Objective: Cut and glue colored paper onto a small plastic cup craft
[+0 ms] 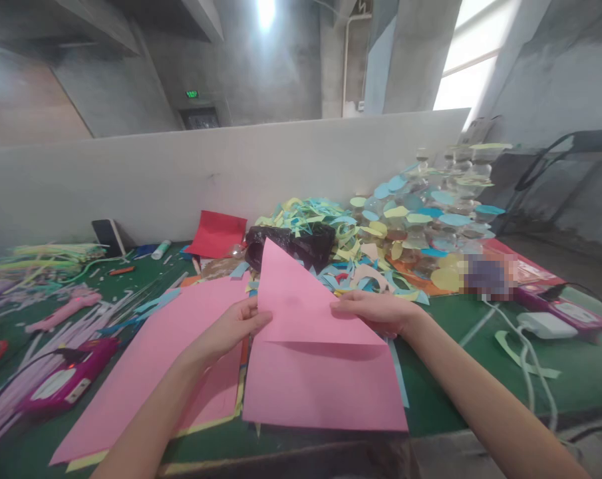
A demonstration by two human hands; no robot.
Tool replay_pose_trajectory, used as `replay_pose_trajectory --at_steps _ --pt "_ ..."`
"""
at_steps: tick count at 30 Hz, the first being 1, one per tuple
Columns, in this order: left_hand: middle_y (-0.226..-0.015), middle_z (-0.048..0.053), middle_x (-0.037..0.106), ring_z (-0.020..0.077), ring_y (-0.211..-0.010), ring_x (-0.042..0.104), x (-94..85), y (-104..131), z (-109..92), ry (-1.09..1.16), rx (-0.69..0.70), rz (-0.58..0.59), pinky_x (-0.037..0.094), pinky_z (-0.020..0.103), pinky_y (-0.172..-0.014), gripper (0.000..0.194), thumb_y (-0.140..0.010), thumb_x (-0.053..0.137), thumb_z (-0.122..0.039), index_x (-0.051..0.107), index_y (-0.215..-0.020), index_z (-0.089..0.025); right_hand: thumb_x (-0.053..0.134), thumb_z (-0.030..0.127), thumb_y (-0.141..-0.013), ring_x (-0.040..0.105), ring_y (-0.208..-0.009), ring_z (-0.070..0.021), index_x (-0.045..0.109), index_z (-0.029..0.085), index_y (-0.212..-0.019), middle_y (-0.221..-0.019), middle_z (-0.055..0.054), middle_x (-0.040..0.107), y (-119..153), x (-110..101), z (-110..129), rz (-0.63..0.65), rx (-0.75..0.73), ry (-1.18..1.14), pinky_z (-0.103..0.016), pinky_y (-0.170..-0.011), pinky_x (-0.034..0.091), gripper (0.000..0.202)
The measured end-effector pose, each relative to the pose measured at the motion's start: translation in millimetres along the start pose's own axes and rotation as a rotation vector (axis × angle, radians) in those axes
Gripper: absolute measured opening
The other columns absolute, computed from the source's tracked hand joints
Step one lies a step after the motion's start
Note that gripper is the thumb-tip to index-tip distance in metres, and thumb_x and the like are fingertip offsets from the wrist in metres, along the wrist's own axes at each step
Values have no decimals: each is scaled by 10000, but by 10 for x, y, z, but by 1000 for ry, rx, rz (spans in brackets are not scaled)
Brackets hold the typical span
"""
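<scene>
Pinching a pink paper sheet (305, 322), apparently folded, right of the pink paper stack (175, 322): left hand (241, 324) on left edge, right hand (375, 310) on slanting edge (some fingers hidden); uneven pull could skew the crease.

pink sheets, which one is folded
The pink sheet held by the left hand and right hand: its upper part forms a triangular flap. The pink paper stack beside it lies flat.
</scene>
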State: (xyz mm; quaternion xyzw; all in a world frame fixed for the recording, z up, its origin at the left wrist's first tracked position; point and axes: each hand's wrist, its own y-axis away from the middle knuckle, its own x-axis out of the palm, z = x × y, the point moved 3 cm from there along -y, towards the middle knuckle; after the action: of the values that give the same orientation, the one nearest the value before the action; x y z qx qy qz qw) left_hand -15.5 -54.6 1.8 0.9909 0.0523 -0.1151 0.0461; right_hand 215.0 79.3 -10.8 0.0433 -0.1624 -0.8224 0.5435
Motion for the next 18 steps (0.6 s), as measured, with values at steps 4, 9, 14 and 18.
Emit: replay_pose_trajectory --at_steps 4,9,14,18 --pt "-814 60 683 201 -728 593 -17 -13 30 -31 -13 43 477 312 -702 480 -771 680 -518 665 -1090 -159 746 506 -742 534 -492 -56 684 138 -817 -692 2 661 26 35 65 -13 5 64 -154 -394 360 381" --pt "-853 58 684 203 -761 599 -36 -25 25 -72 -28 26 470 308 -714 450 -791 663 -513 662 -1071 -159 682 542 -787 325 -366 -28 588 163 -715 -495 72 475 67 48 137 -60 6 215 -181 -319 215 398" --pt "-918 65 694 209 -856 614 -56 -5 -11 -76 -43 5 469 310 -783 437 -810 661 -491 653 -1092 -157 620 589 -817 240 -396 -31 419 199 -647 -503 91 353 79 40 150 -75 7 357 -192 -327 173 470" --pt "-959 86 706 232 -900 629 -55 15 -35 -76 -44 6 478 335 -817 434 -797 666 -490 661 -1077 -158 582 581 -842 252 -422 -42 432 200 -678 -547 79 353 73 33 129 -69 12 426 -198 -341 186 441"
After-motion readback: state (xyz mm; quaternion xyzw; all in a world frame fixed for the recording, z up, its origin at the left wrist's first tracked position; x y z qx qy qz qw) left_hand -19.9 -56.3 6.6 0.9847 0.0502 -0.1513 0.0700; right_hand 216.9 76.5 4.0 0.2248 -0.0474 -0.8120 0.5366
